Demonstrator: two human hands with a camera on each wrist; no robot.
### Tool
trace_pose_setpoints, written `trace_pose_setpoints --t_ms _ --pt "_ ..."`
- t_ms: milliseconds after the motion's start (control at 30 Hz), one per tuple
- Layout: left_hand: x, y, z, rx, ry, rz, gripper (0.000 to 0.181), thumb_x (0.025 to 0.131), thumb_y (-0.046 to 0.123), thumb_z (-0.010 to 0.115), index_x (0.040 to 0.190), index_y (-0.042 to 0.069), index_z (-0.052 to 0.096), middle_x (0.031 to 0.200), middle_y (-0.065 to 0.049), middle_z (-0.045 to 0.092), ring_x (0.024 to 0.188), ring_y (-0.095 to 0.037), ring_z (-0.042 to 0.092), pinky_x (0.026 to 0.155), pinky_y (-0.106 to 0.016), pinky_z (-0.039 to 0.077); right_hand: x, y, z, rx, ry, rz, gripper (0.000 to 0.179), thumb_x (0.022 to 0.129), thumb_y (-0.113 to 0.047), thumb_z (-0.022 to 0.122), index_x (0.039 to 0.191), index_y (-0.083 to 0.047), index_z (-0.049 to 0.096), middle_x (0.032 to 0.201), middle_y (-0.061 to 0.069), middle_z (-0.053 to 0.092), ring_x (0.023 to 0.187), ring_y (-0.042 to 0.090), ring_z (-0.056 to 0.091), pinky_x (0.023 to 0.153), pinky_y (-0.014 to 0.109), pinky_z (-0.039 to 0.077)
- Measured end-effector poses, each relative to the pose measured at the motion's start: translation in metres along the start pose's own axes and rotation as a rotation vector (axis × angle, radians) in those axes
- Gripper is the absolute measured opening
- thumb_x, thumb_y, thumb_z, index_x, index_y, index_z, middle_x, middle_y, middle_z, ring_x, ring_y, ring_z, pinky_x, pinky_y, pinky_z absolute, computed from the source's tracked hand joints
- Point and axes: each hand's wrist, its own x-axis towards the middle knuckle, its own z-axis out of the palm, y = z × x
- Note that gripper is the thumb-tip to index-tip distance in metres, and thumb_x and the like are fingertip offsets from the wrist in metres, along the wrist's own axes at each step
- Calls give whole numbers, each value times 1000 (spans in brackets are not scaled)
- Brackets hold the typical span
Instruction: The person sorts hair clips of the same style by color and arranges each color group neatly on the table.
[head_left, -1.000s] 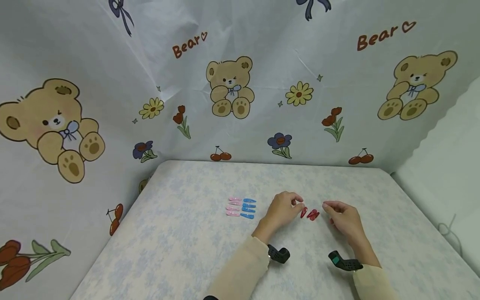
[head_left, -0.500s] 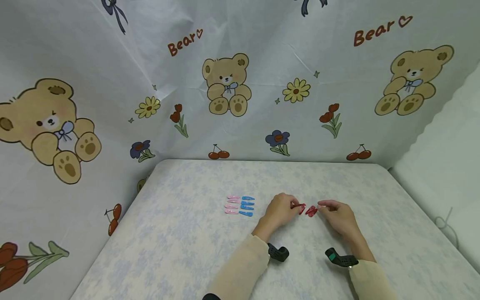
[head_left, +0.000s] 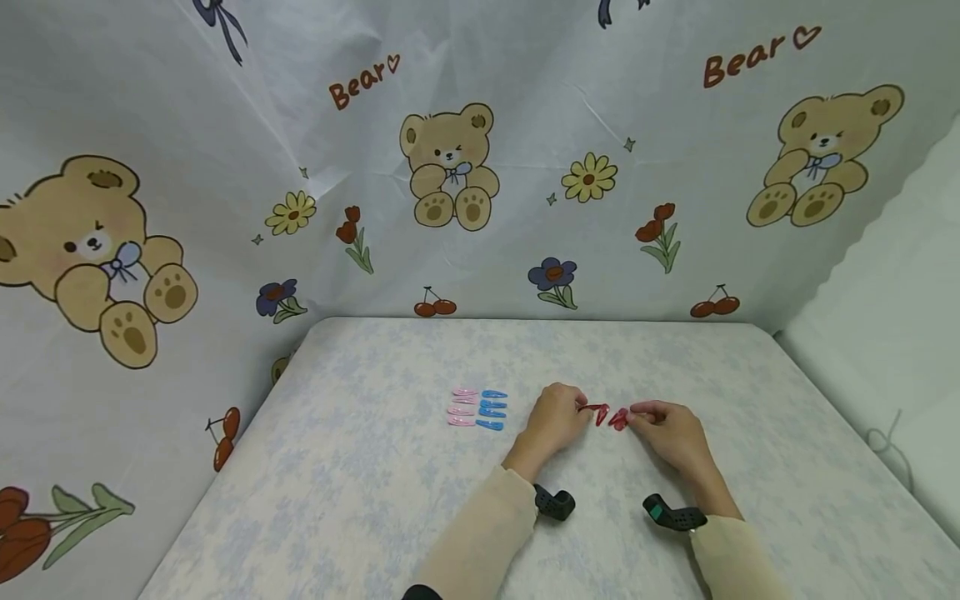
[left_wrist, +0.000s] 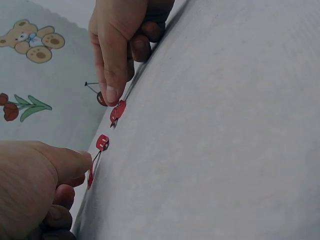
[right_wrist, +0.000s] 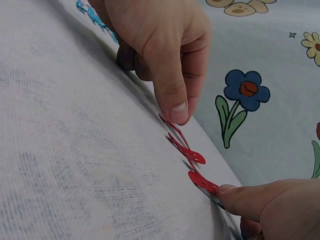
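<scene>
My left hand (head_left: 553,418) pinches a red snap hair clip (right_wrist: 176,126) between thumb and forefinger, low over the tabletop. Close by its tip lies another red hair clip (head_left: 602,415). From the other side, my right hand (head_left: 675,433) has thumb and forefinger on a further red hair clip (right_wrist: 202,183), pinching its end. That clip is also at the right fingertips in the left wrist view (left_wrist: 118,112). Left of my hands, pink hair clips (head_left: 462,410) lie in a column beside a column of blue hair clips (head_left: 492,405).
A pale floral cloth covers the table (head_left: 360,483). Behind it hangs a curtain (head_left: 510,150) printed with bears and flowers. Black camera mounts (head_left: 553,503) sit on the wrists, and a white cord (head_left: 892,450) hangs at the right.
My left fingers have taken hold of a red hair clip, which now points sideways to the right. My right hand has moved left until its fingertips reach a red clip. The head view has shifted slightly.
</scene>
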Motion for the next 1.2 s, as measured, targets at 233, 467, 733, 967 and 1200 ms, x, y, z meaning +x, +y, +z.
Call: trace_pose_setpoints --t_ms 233,467,733,967,1200 --pt "2 -4 2 8 11 3 12 93 26 72 97 16 78 91 4 69 88 -9 61 77 -25 50 0 0 2 -37 5 -4 31 93 -32 70 113 -8 74 87 4 64 79 20 52 66 31 36" --pt "2 -2 1 -12 30 2 11 93 24 72 95 15 79 91 4 72 87 -10 64 77 -24 52 1 0 3 -56 6 -11 32 94 -32 70 116 -9 74 86 4 62 79 20 52 65 32 34" --pt "2 -2 3 -32 26 -6 9 94 21 72 94 15 78 89 5 72 82 -7 64 73 -22 52 0 -1 2 -65 9 -37 28 95 -28 70 114 -8 74 83 4 61 76 20 51 64 32 35" --pt "4 -2 4 -36 17 -25 8 94 22 72 93 17 78 89 5 71 82 -7 63 72 -23 51 0 -1 -2 -58 -28 -74 24 96 -24 68 113 -8 72 85 4 66 75 19 53 64 31 38" --pt "3 -2 4 -38 11 -26 8 94 22 72 94 16 78 89 5 71 80 -6 61 71 -23 51 1 1 -3 -88 -56 -95 20 95 -21 70 109 -7 72 84 4 66 76 20 53 65 32 39"
